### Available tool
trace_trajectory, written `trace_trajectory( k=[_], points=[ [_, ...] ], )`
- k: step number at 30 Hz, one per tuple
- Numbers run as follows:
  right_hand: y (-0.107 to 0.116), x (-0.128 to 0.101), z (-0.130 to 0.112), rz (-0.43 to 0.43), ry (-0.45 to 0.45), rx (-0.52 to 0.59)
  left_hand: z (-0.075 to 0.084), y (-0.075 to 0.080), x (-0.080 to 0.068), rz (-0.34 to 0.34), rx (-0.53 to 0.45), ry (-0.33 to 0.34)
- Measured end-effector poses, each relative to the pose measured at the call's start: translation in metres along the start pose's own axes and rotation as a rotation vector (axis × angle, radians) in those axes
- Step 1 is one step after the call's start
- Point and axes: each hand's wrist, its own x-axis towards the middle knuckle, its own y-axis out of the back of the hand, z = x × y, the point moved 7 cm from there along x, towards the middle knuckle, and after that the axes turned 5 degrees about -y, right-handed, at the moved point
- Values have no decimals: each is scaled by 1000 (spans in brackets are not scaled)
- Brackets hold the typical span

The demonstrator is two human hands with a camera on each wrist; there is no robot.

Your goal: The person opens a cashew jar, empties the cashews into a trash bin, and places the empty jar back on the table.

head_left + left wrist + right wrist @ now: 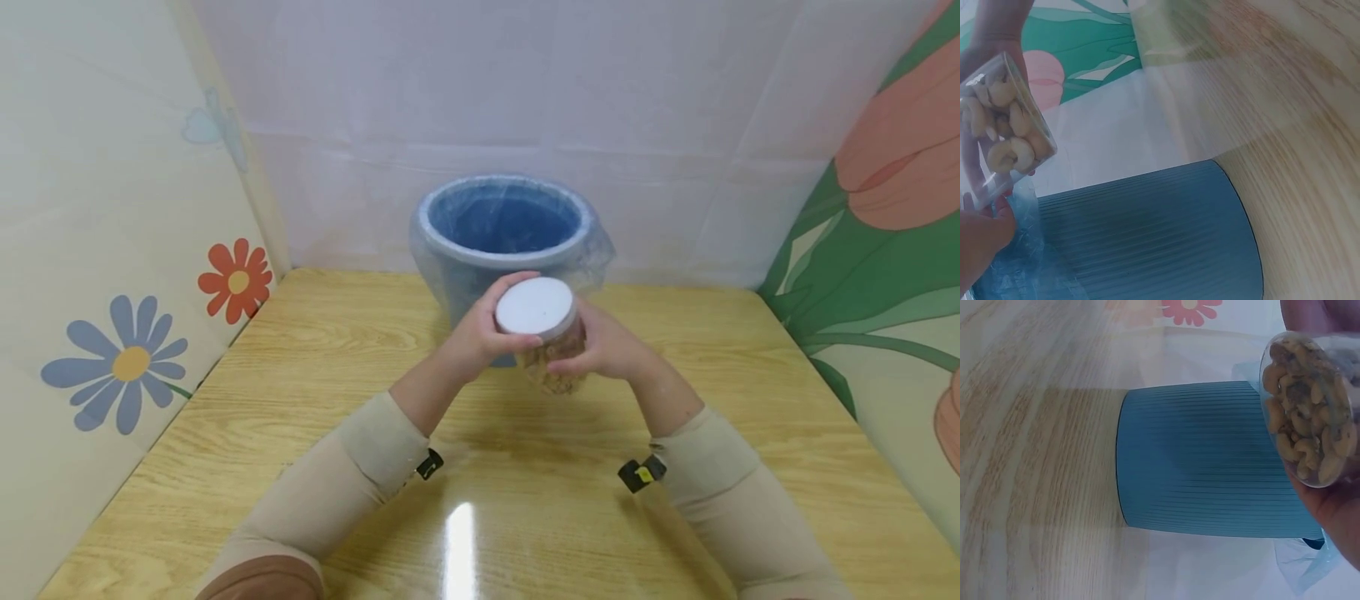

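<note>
A clear jar of cashews with a white lid is held up in front of a blue bin. My left hand grips it around the lid from the left, thumb across the front edge. From the right, my right hand holds the jar's body, its thumb on the front. The cashews show through the jar's wall in the left wrist view. In the right wrist view, the jar's clear bottom faces the camera. The fingers behind the jar are partly hidden.
The blue ribbed bin stands at the back of the wooden table, just beyond the jar. A clear plastic liner folds over its rim. Behind hangs a white sheet; flower-printed panels stand at both sides.
</note>
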Motion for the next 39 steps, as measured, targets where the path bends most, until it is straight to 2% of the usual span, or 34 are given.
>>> trace_trajectory(
  k=[5,7,15,21,31,39],
  points=[
    [1,1,3,23,-39,9,-2,2,0,41,59,19],
    [1,1,6,27,-47,-1,-1,1,-1,33,59,20],
    [5,-4,1,3,-38,-39,0,-1,-2,-144,-128,-48],
    [5,-6,-3,-33,-6,1,1,2,-4,-237,-222,-79],
    [3,-9,-12,-118,65,76,8,1,-5,-303,-271,-96],
    [-7,-10,-16,-234,140,178,10,-2,-5,-347,-275,-95]
  ],
)
